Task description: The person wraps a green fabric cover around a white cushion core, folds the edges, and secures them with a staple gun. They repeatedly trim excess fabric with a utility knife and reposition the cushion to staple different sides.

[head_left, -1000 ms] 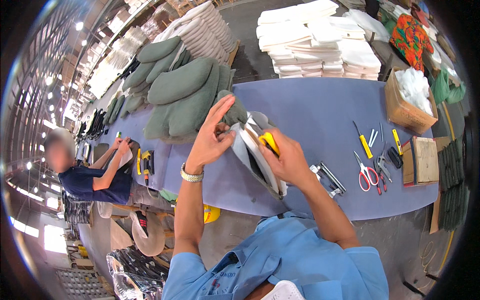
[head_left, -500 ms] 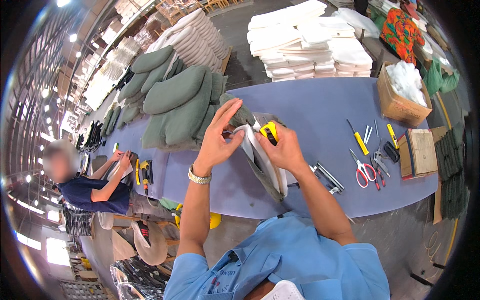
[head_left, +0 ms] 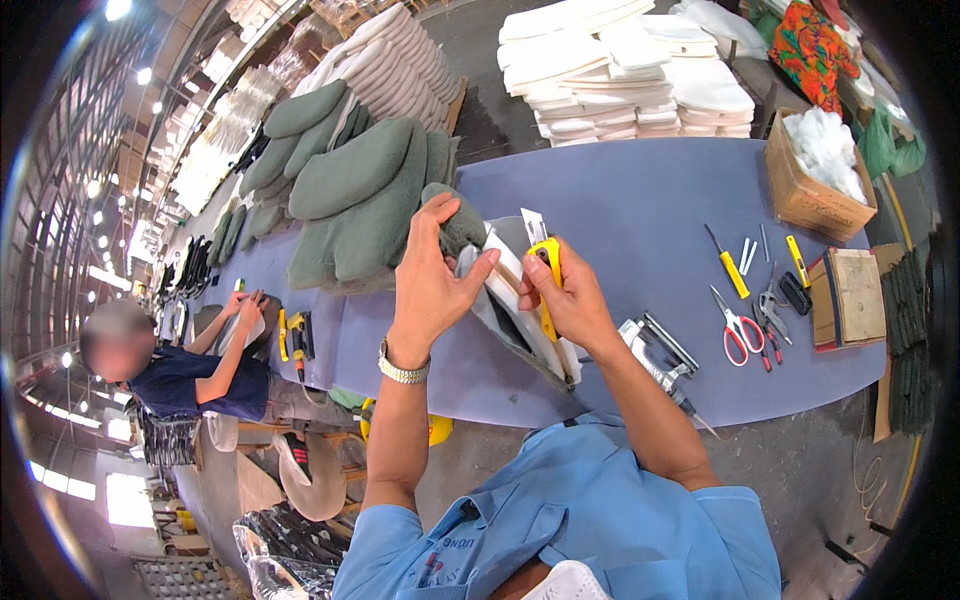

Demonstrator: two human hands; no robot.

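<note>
My left hand (head_left: 428, 285) grips the far end of a grey-green upholstered cushion (head_left: 462, 226), thumb on its edge and fingers over the padded part. The cushion is tilted, and a pale inner strip shows along its open side facing right. In my right hand (head_left: 575, 305) is a yellow utility knife (head_left: 548, 256), its blade out and pointing up and away. The blade stands just right of the cushion, apart from it. To the right of my right wrist lies a staple gun (head_left: 655, 360) on the blue-grey table (head_left: 640, 220).
Stacked green cushions (head_left: 355, 200) rise at the left. Scissors (head_left: 738, 335), a screwdriver (head_left: 730, 268), pliers (head_left: 770, 310) and another yellow cutter (head_left: 797, 260) lie right. Beyond stands a carton (head_left: 820, 205) of white stuffing. A co-worker (head_left: 215, 375) works at the left.
The utility knife has swung upright, its blade now raised clear of the cushion where it was against its edge. My right hand has turned with it; my left hand keeps its hold.
</note>
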